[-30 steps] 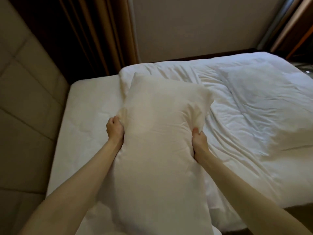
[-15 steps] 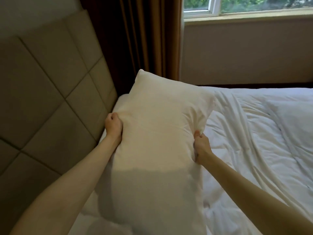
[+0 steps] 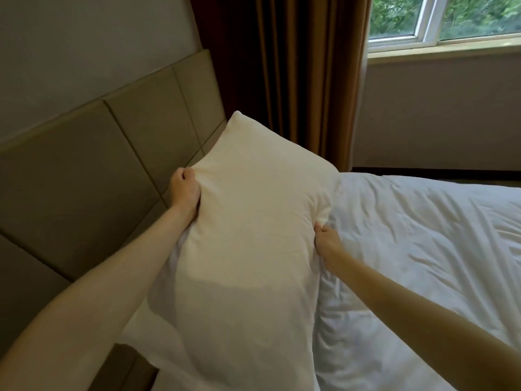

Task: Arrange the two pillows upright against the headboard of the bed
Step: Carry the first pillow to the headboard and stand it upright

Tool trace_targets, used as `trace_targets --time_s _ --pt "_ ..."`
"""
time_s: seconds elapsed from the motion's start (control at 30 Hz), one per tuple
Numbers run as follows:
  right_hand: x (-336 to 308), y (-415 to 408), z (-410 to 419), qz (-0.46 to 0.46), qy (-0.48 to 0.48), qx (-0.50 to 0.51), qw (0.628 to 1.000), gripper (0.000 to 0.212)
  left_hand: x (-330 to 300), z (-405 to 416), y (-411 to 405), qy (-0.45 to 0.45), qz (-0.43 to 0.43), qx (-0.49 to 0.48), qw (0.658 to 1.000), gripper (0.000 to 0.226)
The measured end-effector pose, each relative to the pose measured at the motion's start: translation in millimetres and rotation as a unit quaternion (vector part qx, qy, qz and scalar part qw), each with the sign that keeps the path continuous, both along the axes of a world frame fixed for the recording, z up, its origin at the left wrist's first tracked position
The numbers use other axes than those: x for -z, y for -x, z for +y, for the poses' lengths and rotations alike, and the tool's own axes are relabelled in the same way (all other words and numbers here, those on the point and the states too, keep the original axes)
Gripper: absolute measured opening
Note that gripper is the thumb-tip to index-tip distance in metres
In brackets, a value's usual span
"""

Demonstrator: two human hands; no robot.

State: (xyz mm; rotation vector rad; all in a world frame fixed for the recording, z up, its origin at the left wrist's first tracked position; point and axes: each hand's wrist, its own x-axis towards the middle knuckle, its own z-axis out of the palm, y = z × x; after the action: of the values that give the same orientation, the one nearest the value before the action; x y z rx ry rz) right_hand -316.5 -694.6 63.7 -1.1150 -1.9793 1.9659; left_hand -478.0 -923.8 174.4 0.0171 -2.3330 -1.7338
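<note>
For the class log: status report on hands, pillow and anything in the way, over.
Left hand and right hand both gripping pillow by its sides. Pillow lifted, near headboard, not set. Second pillow not seen. Path looks clear.

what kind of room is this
Most likely a bedroom, perhaps in a hotel. A bed with a rumpled white duvet sits against a padded panel headboard, and brown curtains hang beside a window. Both hands hold a white pillow.

No legible text or labels anywhere.
</note>
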Motion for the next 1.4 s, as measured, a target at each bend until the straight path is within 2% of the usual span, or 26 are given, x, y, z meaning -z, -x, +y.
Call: trace_targets --time_s 0.23,0.33,0.43,0.5,0.6,0.67,0.73,0.83,0.93,1.1,1.23,1.3,1.4 --pt "11 139 -12 0.003 0.033 -0.02 0.999 0.041 -15 -8 122 0.055 0.02 -0.003 0.998 0.024" --pt "14 199 -12 -0.005 0.067 -0.037 0.997 0.038 -20 -4 173 0.094 0.039 -0.011 0.995 0.029" --pt "10 248 -4 -0.013 0.106 -0.079 0.991 0.038 -17 9 217 0.164 0.072 -0.026 0.983 0.033" --pt "20 267 9 0.02 0.123 -0.109 0.986 0.046 -2 18 239 0.24 0.073 -0.027 0.968 0.028" --pt "46 273 32 0.042 0.078 -0.132 0.987 0.057 46 25 261 0.335 -0.01 0.025 0.942 0.012" --pt "65 269 45 0.029 0.048 -0.14 0.989 0.058 83 27 261 0.336 -0.092 0.083 0.934 0.032" --pt "84 267 59 0.014 0.042 -0.142 0.989 0.055 115 33 255 0.335 -0.138 0.118 0.924 0.044" --pt "104 264 65 -0.006 0.045 -0.137 0.989 0.053 145 40 247 0.35 -0.17 0.118 0.914 0.052" --pt "118 263 65 -0.023 0.053 -0.132 0.99 0.049 159 53 244 0.378 -0.187 0.11 0.9 0.068" --pt "136 259 69 -0.059 0.069 -0.099 0.991 0.038 185 71 231 0.458 -0.26 0.131 0.84 0.104" --pt "150 254 74 -0.082 0.071 -0.086 0.99 0.028 208 83 228 0.528 -0.249 0.098 0.806 0.121" --pt "157 251 74 -0.093 0.08 -0.08 0.989 0.025 211 88 233 0.539 -0.243 0.07 0.803 0.122" --pt "171 248 63 -0.118 0.12 -0.099 0.981 0.029 217 85 240 0.522 -0.228 0.04 0.821 0.101"
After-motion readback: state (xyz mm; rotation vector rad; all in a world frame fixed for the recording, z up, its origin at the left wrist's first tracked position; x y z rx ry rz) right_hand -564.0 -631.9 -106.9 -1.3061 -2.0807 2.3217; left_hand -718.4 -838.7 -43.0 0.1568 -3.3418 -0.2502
